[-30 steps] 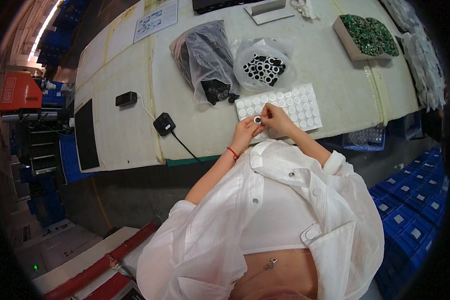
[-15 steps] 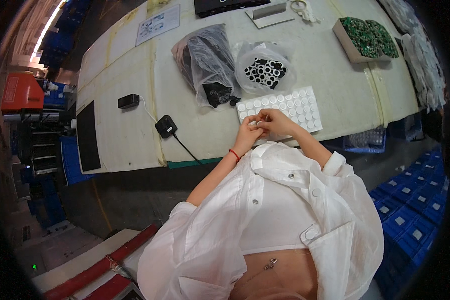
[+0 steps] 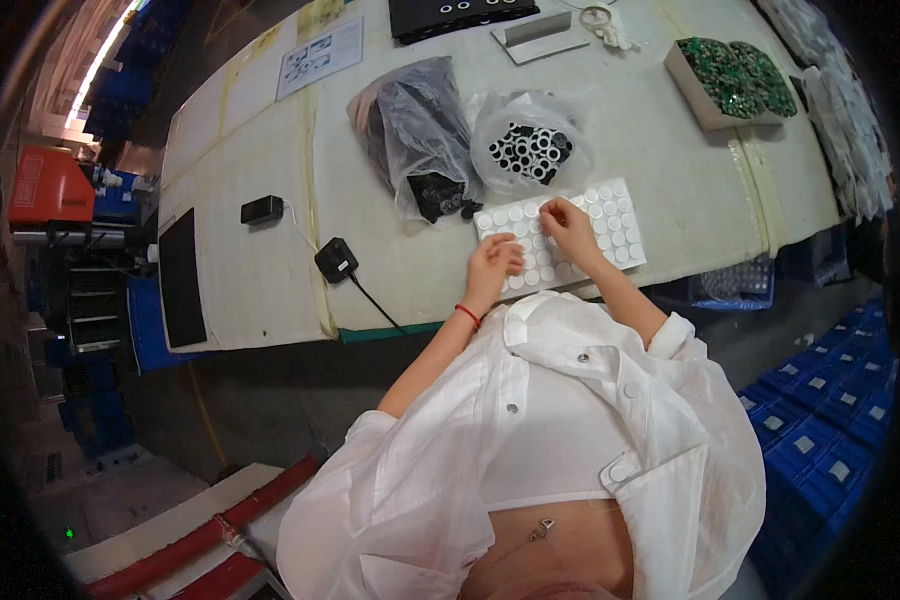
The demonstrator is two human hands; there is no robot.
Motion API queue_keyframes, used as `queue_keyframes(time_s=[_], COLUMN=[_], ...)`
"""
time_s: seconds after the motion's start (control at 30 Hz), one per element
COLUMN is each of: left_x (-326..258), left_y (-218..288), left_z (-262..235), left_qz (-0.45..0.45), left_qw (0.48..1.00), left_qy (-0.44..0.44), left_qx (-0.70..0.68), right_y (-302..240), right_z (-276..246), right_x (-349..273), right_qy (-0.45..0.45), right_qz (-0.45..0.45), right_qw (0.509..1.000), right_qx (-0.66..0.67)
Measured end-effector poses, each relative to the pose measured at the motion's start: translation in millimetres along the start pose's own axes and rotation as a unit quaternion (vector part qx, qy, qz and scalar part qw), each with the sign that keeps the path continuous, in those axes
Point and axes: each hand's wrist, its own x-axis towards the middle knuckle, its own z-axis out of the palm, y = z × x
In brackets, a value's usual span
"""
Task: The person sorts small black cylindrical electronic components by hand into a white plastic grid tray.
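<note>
A white tray [image 3: 615,196] with rows of round white pieces lies at the table's near edge, in front of my body. My left hand [image 3: 493,268] is over the tray's left side, its fingers loosely bent and apart, with nothing visible in them. Above the middle of the tray, my right hand [image 3: 570,230] has thumb and fingertips pinched together near the back rows. Whatever is in that pinch is too small to make out. Just behind the tray stands a clear bag of black-and-white rings [image 3: 530,152]. Left of it lies a translucent bag of black parts [image 3: 425,130].
A box of green circuit boards [image 3: 730,85] stands at the back right. A black adapter [image 3: 336,260] with a cable and a smaller black block [image 3: 261,210] lie to the left. Farther back are a metal bracket [image 3: 540,38], a tape roll [image 3: 596,17] and a printed sheet [image 3: 320,58].
My hands were together over the tray's near left part and have come apart. The right moved away from me toward the back rows; the left stayed near the left side, its fingers loosening.
</note>
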Motion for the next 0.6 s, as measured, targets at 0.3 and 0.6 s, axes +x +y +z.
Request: queue_keyframes(time_s=[0.3, 0.6], left_x=[70.9, 94.2], left_y=[44.3, 39.3], left_z=[-46.1, -48.8], left_qz=[0.209, 0.190], left_qw=[0.743, 0.662], left_qy=[0.238, 0.155], left_qx=[0.589, 0.708], right_y=[-3.3, -4.3], right_z=[2.7, -4.9], right_x=[-15.2, -17.1], right_qy=[-0.026, -0.035], right_qz=[-0.242, -0.285], right_qw=[0.942, 0.925], right_qx=[-0.230, -0.250])
